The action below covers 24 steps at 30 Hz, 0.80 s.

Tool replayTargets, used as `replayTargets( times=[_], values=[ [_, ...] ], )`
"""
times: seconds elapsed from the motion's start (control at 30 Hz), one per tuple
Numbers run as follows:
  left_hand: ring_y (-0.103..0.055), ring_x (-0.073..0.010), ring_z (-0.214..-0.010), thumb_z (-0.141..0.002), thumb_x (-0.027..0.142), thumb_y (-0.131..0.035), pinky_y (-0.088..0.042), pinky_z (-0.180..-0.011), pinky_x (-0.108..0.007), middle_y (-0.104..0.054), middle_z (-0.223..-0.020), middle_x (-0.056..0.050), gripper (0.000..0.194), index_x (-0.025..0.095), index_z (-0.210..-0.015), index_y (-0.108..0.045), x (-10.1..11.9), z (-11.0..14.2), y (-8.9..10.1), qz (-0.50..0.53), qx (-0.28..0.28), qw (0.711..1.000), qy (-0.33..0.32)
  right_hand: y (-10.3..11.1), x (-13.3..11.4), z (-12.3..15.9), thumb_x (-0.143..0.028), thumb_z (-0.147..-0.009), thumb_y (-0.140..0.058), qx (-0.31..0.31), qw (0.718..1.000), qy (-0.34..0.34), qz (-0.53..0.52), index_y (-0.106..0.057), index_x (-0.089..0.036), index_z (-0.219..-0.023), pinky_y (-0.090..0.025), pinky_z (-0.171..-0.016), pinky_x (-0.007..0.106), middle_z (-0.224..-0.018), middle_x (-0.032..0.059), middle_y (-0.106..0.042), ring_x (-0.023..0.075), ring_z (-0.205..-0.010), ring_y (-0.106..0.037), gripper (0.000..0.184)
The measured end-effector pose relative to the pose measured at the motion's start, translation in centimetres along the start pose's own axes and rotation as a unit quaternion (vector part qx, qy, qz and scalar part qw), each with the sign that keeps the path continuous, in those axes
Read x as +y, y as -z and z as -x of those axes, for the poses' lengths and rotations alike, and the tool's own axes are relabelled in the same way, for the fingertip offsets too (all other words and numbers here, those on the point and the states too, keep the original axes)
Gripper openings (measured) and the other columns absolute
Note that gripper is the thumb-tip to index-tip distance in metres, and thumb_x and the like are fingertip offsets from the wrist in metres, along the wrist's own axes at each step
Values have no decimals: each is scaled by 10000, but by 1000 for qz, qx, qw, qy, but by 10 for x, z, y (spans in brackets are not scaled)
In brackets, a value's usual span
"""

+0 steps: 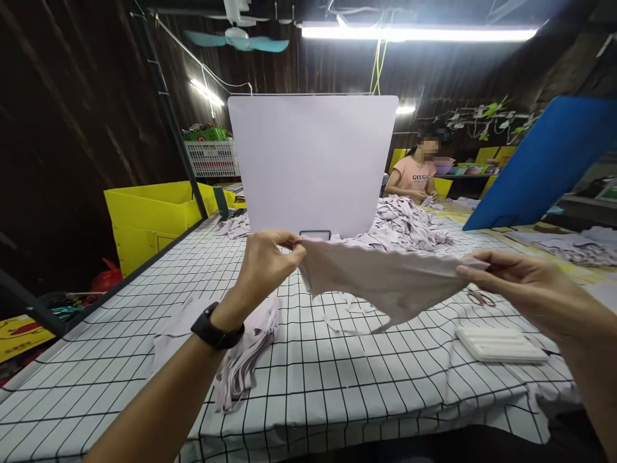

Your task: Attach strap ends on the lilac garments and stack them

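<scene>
Two hands stretch one mauve-grey fabric piece point(376, 273) in the air above a grid-patterned tablecloth point(308, 399). The left hand point(270, 257) pinches one upper corner between thumb and fingers; the right hand point(520, 276) pinches the opposite corner likewise. The fabric's long axis runs left to right, dipping slightly toward the right hand; its scalloped upper edge is drawn nearly straight, and one narrow tail hangs from the lower edge, pointing down and leftward. One black watch point(216, 328) circles the left wrist. One stack of similar cloth point(253, 357) lies beside the left forearm, and one large heap point(409, 225) lies beyond the fabric. Near the right hand are one white case point(501, 345) and what seems to be one pair of scissors point(482, 298), partly blurred. Two boards stand beyond, one white point(313, 161), one blue point(540, 167).
</scene>
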<state>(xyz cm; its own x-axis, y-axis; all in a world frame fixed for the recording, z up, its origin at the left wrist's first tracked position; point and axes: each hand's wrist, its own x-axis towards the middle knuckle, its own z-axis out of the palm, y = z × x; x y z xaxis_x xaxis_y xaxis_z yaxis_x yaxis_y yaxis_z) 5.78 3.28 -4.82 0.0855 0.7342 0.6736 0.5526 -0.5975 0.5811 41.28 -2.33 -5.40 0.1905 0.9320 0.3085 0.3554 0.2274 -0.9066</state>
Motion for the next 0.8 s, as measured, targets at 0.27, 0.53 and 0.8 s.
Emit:
replayTargets(
  times=[0.27, 0.53, 0.8],
  values=[
    [-689, -167, -691, -725, 160, -617, -550, -631, -260, -768, -722, -45, 189, 132, -773, -798, 39, -22, 16, 122, 60, 991, -8, 14, -53, 14, -676, -339, -948, 106, 993, 41, -10, -697, -210, -646, -452, -528, 301, -632, 38, -639, 171, -624, -571, 612],
    [-613, -139, -702, -642, 241, -677, -544, -732, -322, -629, -660, -3, 127, 148, -582, -614, 42, -35, 25, 279, -187, 931, 141, 38, -54, 10, -637, -325, -973, 175, 983, 56, -28, -700, -219, -710, -459, -515, 299, -724, 41, -646, 168, -674, -594, 631],
    [-578, -129, -683, -609, 249, -666, -524, -710, -288, -595, -639, 5, 119, 155, -552, -621, 52, -12, 33, 322, -294, 889, 140, 48, -41, 21, -620, -125, -976, 185, 980, -13, -67, -746, -199, -703, -531, -601, 384, -872, 116, -702, 245, -785, -636, 752]
  ],
)
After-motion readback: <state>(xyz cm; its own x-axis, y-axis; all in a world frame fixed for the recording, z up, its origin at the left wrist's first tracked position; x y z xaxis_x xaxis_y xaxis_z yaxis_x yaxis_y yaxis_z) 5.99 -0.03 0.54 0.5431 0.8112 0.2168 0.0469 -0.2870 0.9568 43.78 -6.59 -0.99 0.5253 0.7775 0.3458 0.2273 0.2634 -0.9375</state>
